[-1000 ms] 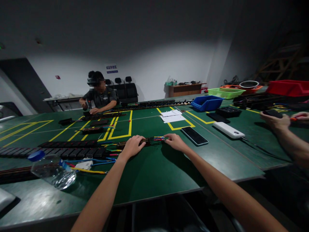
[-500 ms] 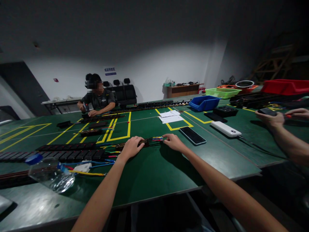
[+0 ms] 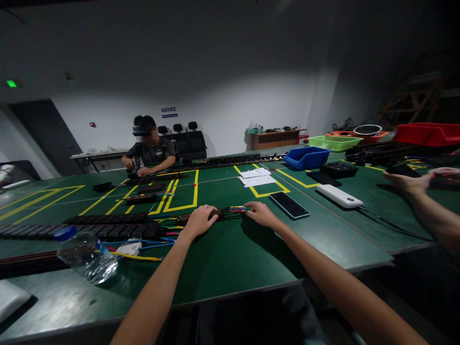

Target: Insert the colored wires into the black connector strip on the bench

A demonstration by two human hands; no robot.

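Note:
A bundle of thin wires (image 3: 230, 211) with coloured ends lies in front of me on the green table. My left hand (image 3: 199, 222) is closed over the bundle, its fingers curled down around it. At the bundle's right end, the thumb and fingers of my right hand (image 3: 259, 214) are pinched on the coloured wire tips; the exact contact is small and dim. A row of black rectangular modules (image 3: 118, 233) stretches left from near my left hand. Thicker cables with a yellow lead (image 3: 138, 257) lie nearer to me.
A water bottle (image 3: 88, 258) lies tilted at the near left. Right of my hands are a smartphone (image 3: 289, 205), a white power bank (image 3: 339, 196) with a cable, paper sheets (image 3: 257, 178) and a blue bin (image 3: 307, 157). A co-worker's hands (image 3: 413, 184) hold a dark device. Another person (image 3: 153, 151) works across the table.
The view has shifted slightly, so everything sits a little further right. Both hands stay at the bundle, and the wires between them look straighter and more gathered.

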